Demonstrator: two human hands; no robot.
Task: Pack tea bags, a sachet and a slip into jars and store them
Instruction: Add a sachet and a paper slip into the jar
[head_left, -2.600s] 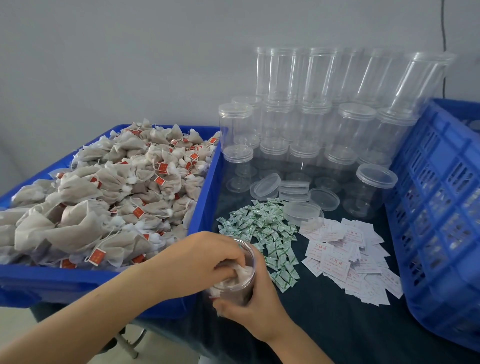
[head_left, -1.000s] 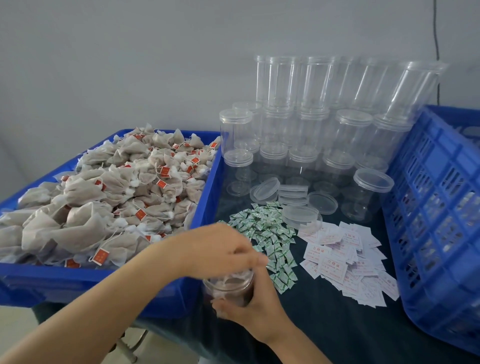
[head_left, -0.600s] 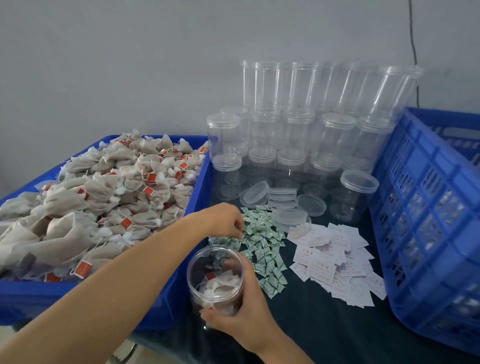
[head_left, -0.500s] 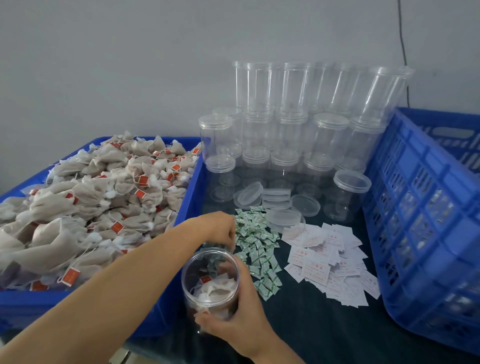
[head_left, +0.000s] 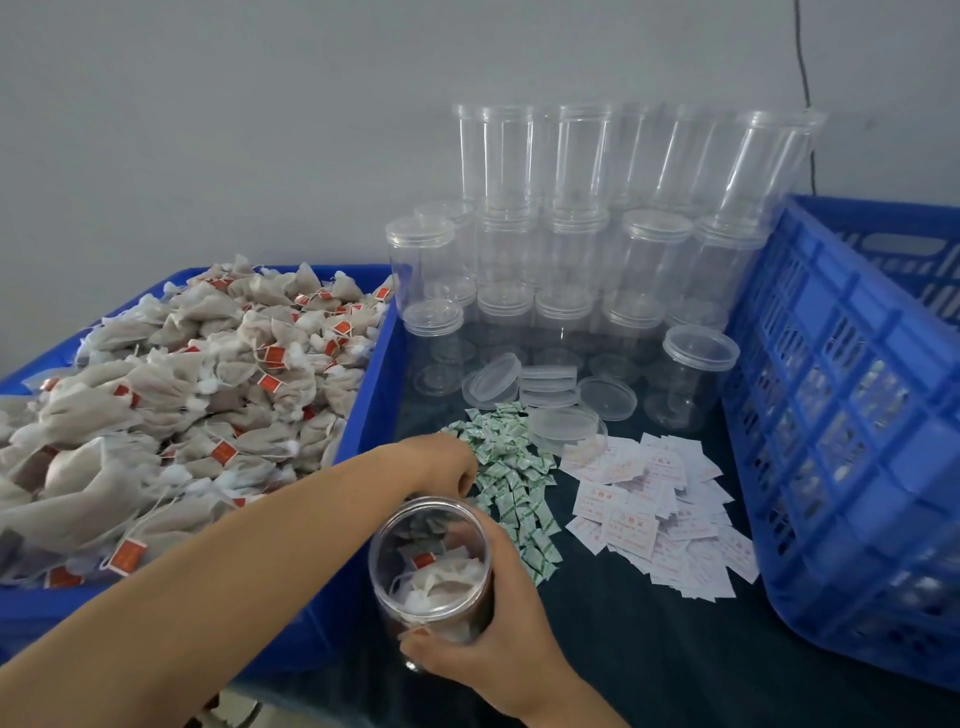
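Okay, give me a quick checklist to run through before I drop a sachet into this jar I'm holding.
1. Jar held steady: ok, the right hand wraps its side.
2. Jar mouth open, no lid on: ok.
3. Tea bags already inside: ok, white bags with a red tag show through the mouth; their count cannot be told.
4. Left hand at the green sachets: ok, curled fingers reach the pile's near edge.
5. Exactly one sachet pinched: cannot tell, the fingertips are hidden.
6. Paper slips and loose lids within reach for afterwards: ok.
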